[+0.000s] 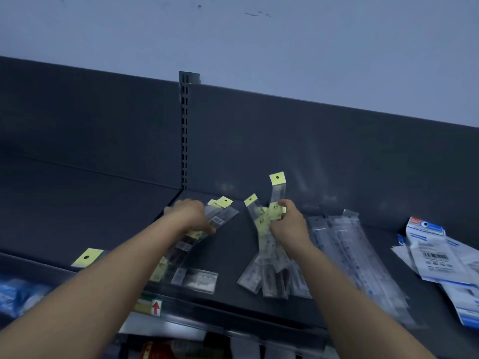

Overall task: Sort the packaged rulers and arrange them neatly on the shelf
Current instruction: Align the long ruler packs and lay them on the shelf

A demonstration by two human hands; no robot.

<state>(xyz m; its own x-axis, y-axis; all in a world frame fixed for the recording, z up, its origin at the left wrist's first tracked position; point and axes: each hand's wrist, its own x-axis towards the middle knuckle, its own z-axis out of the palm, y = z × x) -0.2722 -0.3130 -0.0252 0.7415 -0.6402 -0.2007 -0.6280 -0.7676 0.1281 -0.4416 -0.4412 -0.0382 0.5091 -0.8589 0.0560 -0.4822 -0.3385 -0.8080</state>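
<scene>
Mid-sort: our R hand (pixel 287 224) grips fanned rulers (pixel 277 193); L hand (pixel 190 216) on left pile (pixel 221 216), grip unclear. Next, prob.: square them on shelf (pixel 233 255).

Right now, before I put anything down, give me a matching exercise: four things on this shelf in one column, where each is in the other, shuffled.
1 fanned bundle of yellow-tabbed clear ruler packets
2 lone yellow-tabbed packet
3 blue-and-white printed card packs
4 red arrow sticker

A far right of the dark grey shelf
B on the shelf's front edge
C gripped by the right hand
D left end, lying alone

Pairs: 1-C, 2-D, 3-A, 4-B
</scene>
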